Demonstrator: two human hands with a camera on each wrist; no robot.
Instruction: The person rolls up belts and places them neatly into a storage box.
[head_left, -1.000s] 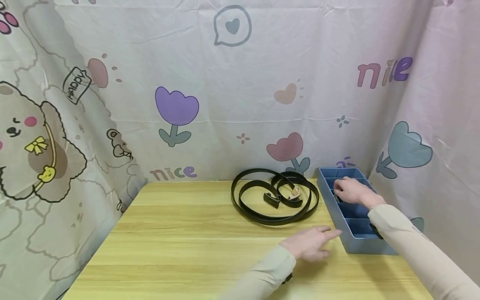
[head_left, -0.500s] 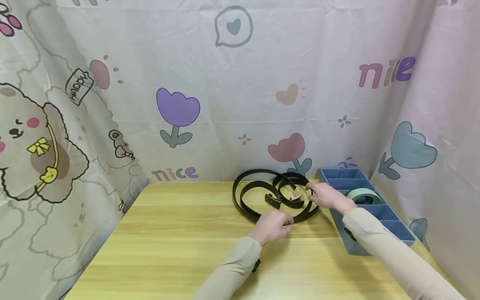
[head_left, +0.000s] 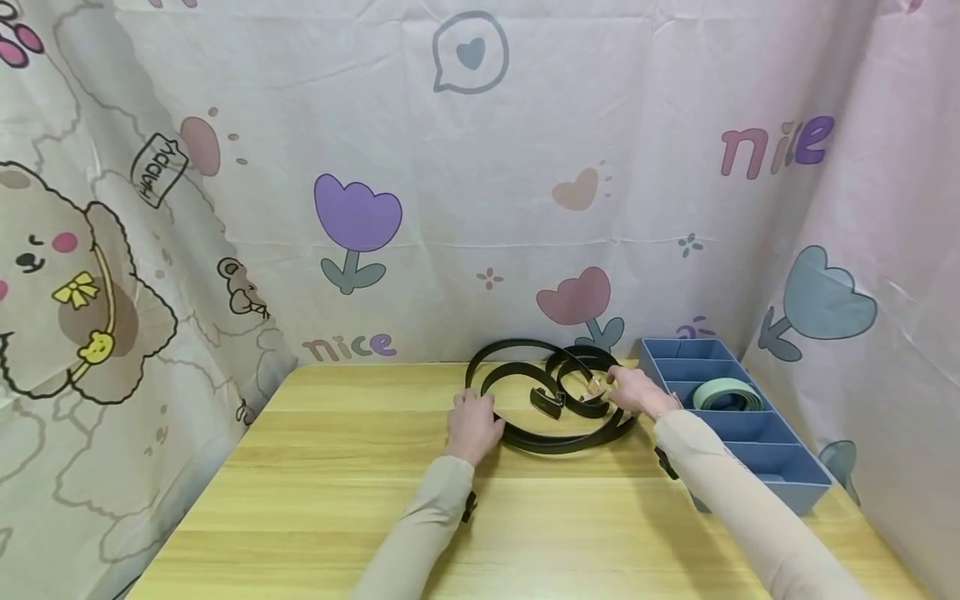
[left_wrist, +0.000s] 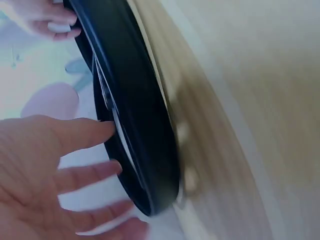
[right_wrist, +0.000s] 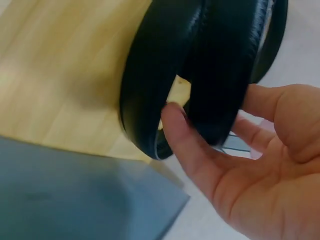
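Black leather belts point(head_left: 558, 444) lie in loose, overlapping coils at the back of the table, with a dark buckle point(head_left: 547, 402) and a shiny gold-toned buckle point(head_left: 592, 388) inside the loops. My left hand point(head_left: 474, 423) reaches the coil's left side; in the left wrist view its extended fingers point(left_wrist: 90, 177) meet the edge of the black strap. On the right side, my right hand point(head_left: 637, 392) holds a black strap point(right_wrist: 220, 65) between thumb and fingers, as the right wrist view shows. That strap stands on edge beside another curved length.
A blue divided box point(head_left: 780, 467) stands at the table's right, below my right forearm. One of its compartments holds a coiled pale green belt point(head_left: 726, 392). A printed curtain point(head_left: 420, 292) hangs right behind the wooden table point(head_left: 337, 500).
My right hand has left the box and come to the right side of the black belts. The left hand has swept leftward from near the box to their left side.
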